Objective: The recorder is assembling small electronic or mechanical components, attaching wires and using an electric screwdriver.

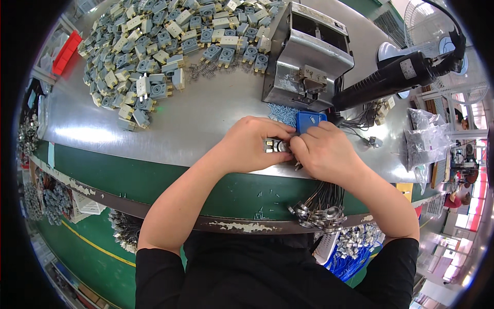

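Observation:
My left hand (256, 145) is curled round a small pale block with metal terminals (271, 146), its thumb and fingers on either side. A round, shiny part sits at the block's right end. My right hand (323, 153) is closed against that end, thumb and index finger pressed together. What its fingers pinch is mostly hidden; a thin dark end pokes out below them. Just beyond the hands are a small blue tray (303, 122) and a heap of small blue screws (281, 113).
A metal box-shaped machine (288, 77) stands ahead, with a black cylindrical tool (383, 81) on its right. Grey and cream blocks (139, 56) pile up at far left, near loose springs (203, 70). Round metal parts on black wires (320, 213) lie at the front edge. Plastic bags (427, 134) lie right.

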Action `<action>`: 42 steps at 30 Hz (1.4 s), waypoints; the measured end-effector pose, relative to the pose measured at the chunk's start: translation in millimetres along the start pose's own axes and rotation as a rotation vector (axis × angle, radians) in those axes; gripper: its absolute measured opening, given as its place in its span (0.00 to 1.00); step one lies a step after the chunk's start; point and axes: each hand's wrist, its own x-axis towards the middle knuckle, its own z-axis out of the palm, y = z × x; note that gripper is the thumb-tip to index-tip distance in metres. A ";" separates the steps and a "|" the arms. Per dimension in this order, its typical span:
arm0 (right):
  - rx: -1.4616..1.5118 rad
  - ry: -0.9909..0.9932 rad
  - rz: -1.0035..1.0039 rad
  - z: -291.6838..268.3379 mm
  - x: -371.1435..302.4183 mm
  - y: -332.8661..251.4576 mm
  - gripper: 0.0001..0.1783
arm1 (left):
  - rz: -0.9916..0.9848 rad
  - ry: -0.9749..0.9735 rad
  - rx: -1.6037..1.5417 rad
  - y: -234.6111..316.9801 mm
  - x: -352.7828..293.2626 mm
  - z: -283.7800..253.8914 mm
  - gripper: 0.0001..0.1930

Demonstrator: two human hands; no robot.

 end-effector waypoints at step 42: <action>0.487 -0.208 0.013 -38.6 11.8 0.2 0.23 | 0.097 0.036 0.067 -6.5 -5.1 0.7 0.17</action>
